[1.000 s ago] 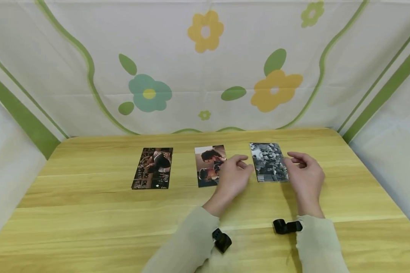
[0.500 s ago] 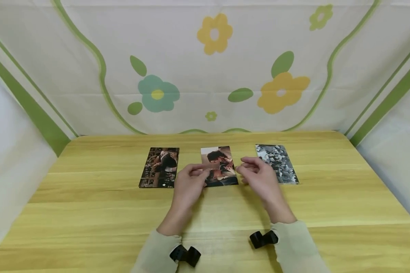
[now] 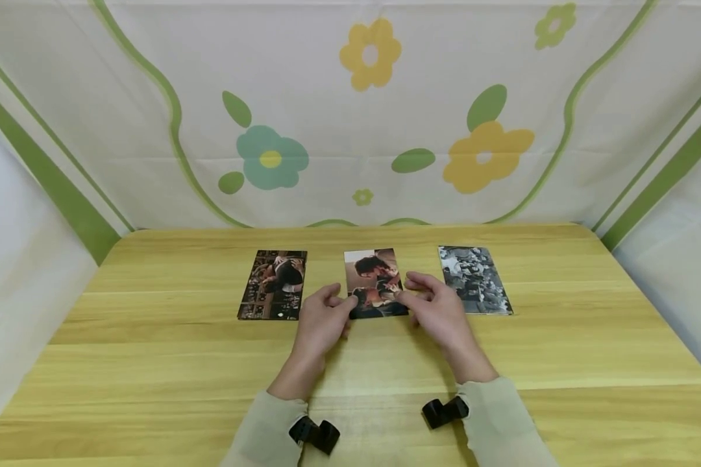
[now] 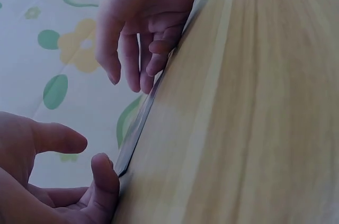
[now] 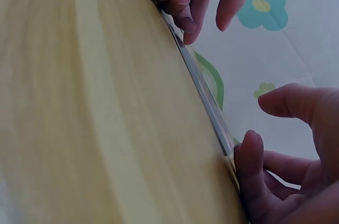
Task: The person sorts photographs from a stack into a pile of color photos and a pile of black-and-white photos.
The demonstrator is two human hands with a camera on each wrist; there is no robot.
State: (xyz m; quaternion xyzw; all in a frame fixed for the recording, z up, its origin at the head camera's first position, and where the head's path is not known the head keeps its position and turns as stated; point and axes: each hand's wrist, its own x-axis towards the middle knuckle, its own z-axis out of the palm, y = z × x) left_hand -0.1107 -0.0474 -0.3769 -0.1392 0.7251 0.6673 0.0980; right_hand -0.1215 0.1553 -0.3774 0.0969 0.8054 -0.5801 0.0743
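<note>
Three photo cards lie in a row on the wooden table. In the head view, the middle photo card [image 3: 376,282] shows two people and lies between my hands. My left hand [image 3: 322,318] is at its left edge and my right hand [image 3: 441,314] at its right edge, fingers loosely bent. Both wrist views show the thumbs held apart from the other fingers, with the lower fingers at the card's ends, down by the table. A dark photo card [image 3: 272,285] lies to the left. To the right is a black-and-white photo card [image 3: 476,279], close beyond my right hand.
The wooden table [image 3: 169,389] ends at a back edge against a white cloth [image 3: 333,117] printed with flowers, which also hangs at both sides. Black cameras are strapped at the left wrist [image 3: 315,434] and right wrist [image 3: 444,412].
Both hands have moved left, from around the black-and-white card to the sides of the middle card. Over the last half second they shift only slightly, and the head view tilts a little.
</note>
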